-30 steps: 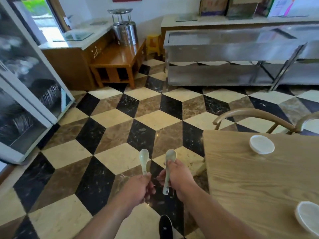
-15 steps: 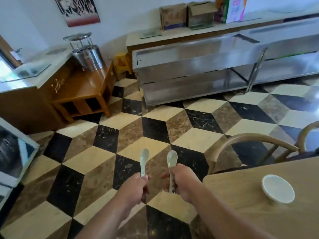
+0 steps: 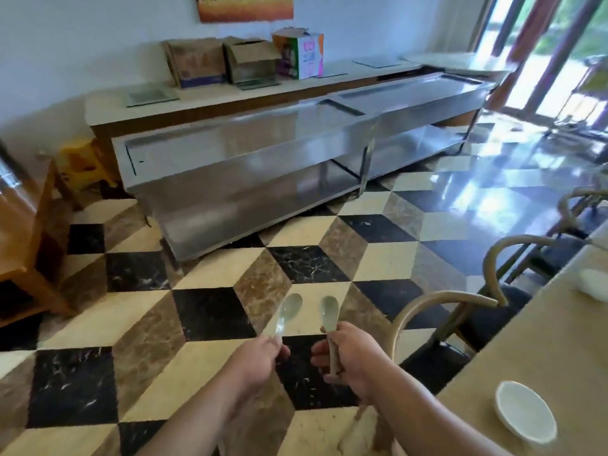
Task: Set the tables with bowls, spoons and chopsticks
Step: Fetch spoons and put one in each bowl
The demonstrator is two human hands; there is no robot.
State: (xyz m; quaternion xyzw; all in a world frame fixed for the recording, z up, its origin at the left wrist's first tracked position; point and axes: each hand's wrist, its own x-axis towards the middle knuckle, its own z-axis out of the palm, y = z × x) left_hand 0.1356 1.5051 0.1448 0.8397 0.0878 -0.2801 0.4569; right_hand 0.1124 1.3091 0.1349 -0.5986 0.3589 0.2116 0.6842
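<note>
My left hand [image 3: 260, 358] grips the handle of a pale green ceramic spoon [image 3: 288, 311], its scoop pointing up and away. A second pale green spoon [image 3: 329, 315] stands upright in the grip of my right hand [image 3: 353, 357]. Both hands are held out over the tiled floor, left of a light wooden table [image 3: 513, 363]. A white bowl [image 3: 524, 411] sits near the table's near left edge. Another white bowl [image 3: 594, 284], blurred, lies farther along the table at the right edge of the view.
Curved-back wooden chairs [image 3: 441, 304] stand tucked along the table's left side. A long stainless steel counter [image 3: 263, 159] runs across the room ahead, with cardboard boxes [image 3: 197, 62] on the ledge behind it. A brown wooden bench [image 3: 23, 232] is at the left.
The view has swung to the right: the glass cabinet and steel urn have left the frame and bright doors appear at the right. Both hands keep holding their spoons.
</note>
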